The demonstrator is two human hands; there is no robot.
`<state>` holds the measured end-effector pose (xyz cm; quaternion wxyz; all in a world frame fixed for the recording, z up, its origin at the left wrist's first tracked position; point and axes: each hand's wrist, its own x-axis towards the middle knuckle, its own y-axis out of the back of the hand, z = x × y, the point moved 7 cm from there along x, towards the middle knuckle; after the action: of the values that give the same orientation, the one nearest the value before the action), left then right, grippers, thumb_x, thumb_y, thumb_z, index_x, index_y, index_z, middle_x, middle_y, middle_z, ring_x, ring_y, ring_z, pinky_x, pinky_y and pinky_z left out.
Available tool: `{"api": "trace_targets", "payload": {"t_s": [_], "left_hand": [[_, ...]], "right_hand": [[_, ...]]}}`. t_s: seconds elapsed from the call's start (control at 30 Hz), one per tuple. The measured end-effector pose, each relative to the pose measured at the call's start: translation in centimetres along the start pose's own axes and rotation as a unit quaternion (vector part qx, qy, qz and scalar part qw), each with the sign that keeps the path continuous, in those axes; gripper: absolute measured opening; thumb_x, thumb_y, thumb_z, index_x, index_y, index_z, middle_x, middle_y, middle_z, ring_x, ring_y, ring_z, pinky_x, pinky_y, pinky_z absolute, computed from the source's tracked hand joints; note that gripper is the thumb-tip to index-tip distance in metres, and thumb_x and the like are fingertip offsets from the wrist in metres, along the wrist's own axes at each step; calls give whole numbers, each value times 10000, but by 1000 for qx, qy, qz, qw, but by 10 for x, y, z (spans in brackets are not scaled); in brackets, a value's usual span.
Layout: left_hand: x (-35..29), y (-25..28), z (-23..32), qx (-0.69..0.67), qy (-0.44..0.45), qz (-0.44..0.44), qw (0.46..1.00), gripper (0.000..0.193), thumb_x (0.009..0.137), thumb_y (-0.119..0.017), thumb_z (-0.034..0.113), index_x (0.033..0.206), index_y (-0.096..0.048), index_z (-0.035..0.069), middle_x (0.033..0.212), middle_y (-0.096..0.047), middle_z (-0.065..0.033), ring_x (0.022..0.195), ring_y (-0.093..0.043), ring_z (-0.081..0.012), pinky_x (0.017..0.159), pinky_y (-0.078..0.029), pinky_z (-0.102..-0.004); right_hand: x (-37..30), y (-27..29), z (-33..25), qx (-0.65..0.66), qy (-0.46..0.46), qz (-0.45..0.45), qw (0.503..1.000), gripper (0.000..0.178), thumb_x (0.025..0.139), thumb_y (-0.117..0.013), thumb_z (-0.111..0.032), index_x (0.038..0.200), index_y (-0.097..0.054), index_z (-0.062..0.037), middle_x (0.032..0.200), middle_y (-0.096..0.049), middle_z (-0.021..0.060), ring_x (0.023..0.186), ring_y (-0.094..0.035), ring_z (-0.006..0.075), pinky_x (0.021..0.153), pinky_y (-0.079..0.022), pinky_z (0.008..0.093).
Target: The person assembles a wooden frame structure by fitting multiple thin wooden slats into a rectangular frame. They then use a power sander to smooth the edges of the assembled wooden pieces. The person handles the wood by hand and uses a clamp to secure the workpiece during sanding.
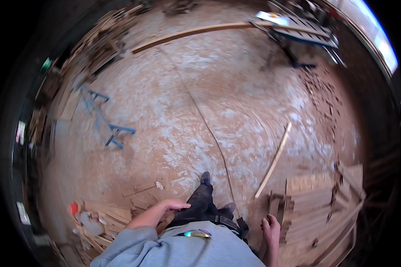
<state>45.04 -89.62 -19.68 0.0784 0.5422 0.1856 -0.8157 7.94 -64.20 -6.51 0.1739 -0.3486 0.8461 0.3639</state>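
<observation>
My left hand [177, 204] hangs in front of my left thigh, its fingers stretched out toward the dark trousers [198, 200]. I see nothing in it. My right hand [272, 226] is out to the right of my hip with fingers loosely curled and a gap between them; it holds nothing I can see. Close by it is a stack of sawn wooden boards [309, 209]. A thin pale wooden strip [274, 160] lies on the floor ahead of that stack. One dark shoe [205, 178] is stretched forward in mid-stride.
A cable [200, 115] runs along the dusty floor. Blue metal stands [116, 133] are at the left. A long beam [187, 32] reaches to a machine table [298, 31] at the far right. Wood scraps [327, 104] litter the right side; timber [107, 218] lies at the lower left.
</observation>
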Motion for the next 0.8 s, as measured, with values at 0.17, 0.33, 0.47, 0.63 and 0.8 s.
{"api": "trace_targets", "payload": {"t_s": [0.17,0.33,0.47,0.63,0.8], "left_hand": [[-3,112,-25,-59,-28,285,956,458,962,-542,468,934,-727,50,767,-712,-58,639,-654,-190,581,-518,-381],[-38,179,5,99,-14,447,889,558,933,-437,533,1043,-738,77,1118,-698,-213,1039,-662,-384,893,-503,-520],[-60,267,-22,183,-77,431,881,555,953,-422,505,1062,-718,49,1115,-687,-237,1088,-644,-396,934,-493,-509],[-124,398,-44,-20,24,531,847,509,964,-434,456,1002,-717,35,1077,-695,-227,1048,-647,-404,921,-497,-496],[-158,507,-38,-77,-5,596,799,493,961,-480,460,936,-711,25,1020,-706,-215,985,-663,-397,881,-507,-487]], "right_hand": [[58,-54,-120,-135,131,-79,979,402,890,-678,-214,1180,-645,62,808,-689,131,745,-653,187,723,-527,330],[119,-141,-202,-117,131,-118,977,390,897,-689,-222,1182,-652,42,805,-691,123,726,-652,174,695,-531,334],[138,-266,-298,-202,185,-223,936,453,909,-688,-223,1250,-605,65,924,-724,151,841,-706,199,754,-559,322],[121,-400,-464,-265,263,-318,871,450,888,-695,-304,1207,-645,9,971,-715,215,906,-705,350,799,-551,394],[152,-503,-579,-277,328,-354,831,463,880,-697,-338,1204,-650,-12,989,-701,226,934,-690,373,821,-540,431]]}}
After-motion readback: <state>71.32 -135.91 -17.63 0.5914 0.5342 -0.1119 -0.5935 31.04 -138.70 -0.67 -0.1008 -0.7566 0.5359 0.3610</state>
